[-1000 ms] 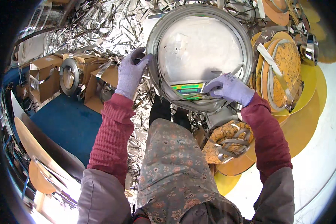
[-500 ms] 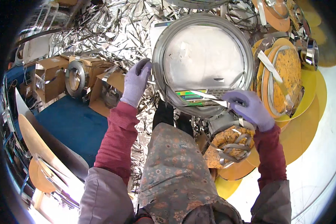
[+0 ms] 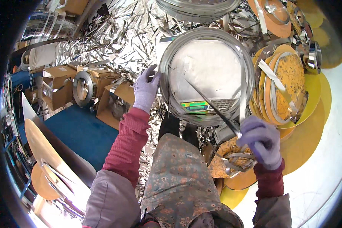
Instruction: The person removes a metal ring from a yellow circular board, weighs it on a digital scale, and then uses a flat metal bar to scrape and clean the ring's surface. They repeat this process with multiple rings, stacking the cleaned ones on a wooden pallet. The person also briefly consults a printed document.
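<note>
A ring-shaped coil of thin metal strip (image 3: 165, 64) lies on a scale whose pale pan (image 3: 207, 62) shows through its middle. The scale's lit green display (image 3: 193, 106) and keypad (image 3: 224, 104) appear inside the ring's near side. My gloved right hand (image 3: 260, 140), fingers curled, grips one end of a narrow metal strip (image 3: 211, 105). That strip slants up and left over the keypad and pan, looking dark. My gloved left hand (image 3: 145, 89) is at the coil's left edge, thumb and fingers apart; whether it touches the coil I cannot tell.
Metal strip scraps (image 3: 117, 41) cover the far floor. Another coil (image 3: 199, 9) lies beyond the scale. Worn yellow discs (image 3: 290, 81) with strip rings stand at right, and an orange piece with looped strip (image 3: 231, 157) lies nearer. Cardboard boxes (image 3: 57, 85) stand at left by a blue surface (image 3: 79, 127).
My right hand has drawn back toward me, and the strip in it now slants farther over the pan. My left hand has shifted slightly nearer. The whole view has moved a little.
</note>
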Available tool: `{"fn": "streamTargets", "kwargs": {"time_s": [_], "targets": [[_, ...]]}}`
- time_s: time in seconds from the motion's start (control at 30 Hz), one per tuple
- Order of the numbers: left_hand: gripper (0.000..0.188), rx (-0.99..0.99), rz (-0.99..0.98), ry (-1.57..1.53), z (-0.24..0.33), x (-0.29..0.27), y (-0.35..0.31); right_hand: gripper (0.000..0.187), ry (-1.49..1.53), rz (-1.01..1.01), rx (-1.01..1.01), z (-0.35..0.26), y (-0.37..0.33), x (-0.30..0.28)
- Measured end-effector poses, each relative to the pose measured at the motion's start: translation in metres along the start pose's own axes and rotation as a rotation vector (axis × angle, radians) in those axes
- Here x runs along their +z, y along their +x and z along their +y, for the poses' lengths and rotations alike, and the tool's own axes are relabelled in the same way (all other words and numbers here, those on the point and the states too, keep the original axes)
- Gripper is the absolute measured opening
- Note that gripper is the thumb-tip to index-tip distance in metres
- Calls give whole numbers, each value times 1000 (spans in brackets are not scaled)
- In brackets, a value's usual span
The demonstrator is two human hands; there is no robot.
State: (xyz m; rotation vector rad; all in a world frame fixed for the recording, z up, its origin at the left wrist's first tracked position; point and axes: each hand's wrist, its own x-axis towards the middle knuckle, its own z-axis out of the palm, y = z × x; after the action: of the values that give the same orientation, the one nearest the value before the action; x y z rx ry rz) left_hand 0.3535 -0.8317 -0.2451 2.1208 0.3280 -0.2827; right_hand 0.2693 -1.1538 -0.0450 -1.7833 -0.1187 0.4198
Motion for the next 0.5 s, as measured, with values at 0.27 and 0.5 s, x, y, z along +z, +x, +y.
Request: {"fn": "streamTargets", "kwargs": {"time_s": [0.27, 0.5], "targets": [[30, 67, 51, 110, 7, 1, 7, 11, 97, 358, -194, -46, -23, -3], [26, 115, 52, 248, 28, 0, 15, 9, 121, 218, -27, -45, -54, -5]]}}
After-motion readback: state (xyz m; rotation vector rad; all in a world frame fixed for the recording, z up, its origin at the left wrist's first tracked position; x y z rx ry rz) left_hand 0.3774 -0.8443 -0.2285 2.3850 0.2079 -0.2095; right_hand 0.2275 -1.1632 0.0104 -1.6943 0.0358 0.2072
